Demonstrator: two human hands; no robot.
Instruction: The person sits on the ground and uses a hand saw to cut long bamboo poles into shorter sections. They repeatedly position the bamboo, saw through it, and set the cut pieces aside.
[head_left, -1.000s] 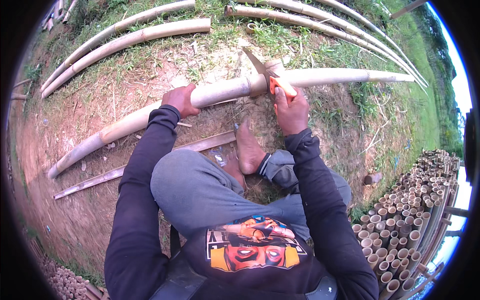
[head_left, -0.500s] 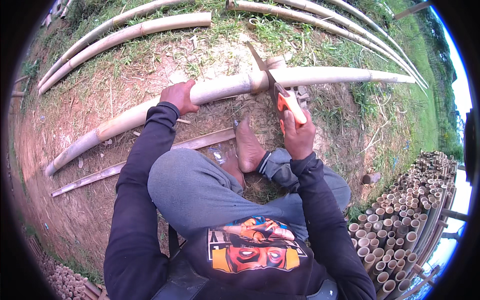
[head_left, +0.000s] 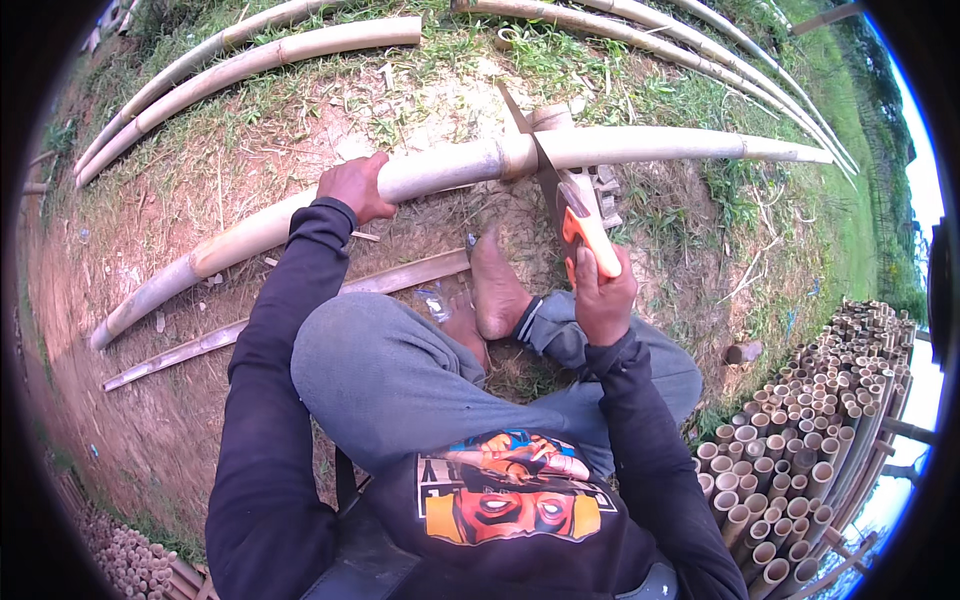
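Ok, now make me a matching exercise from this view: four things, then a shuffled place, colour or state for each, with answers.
1. Left hand
2. Right hand
3. Saw
4. Trousers

A. Grey
B. Blade across the pole
C. Around an orange handle
D. On the pole, left of the blade

Pairs: 1-D, 2-C, 3-B, 4-A

The only lettering in sight is on the dark shirt [head_left: 510,565], in its colourful chest print [head_left: 512,512]: a few block capitals [head_left: 433,472] at the print's edge on the wearer's left, broken off by folds, so that no whole word can be made out. Beyond the print, a crumpled clear plastic wrapper [head_left: 434,306] carries small whitish marks, too small to read. Farther out from the print, the saw [head_left: 592,238] shows no legible lettering on its orange handle or blade.
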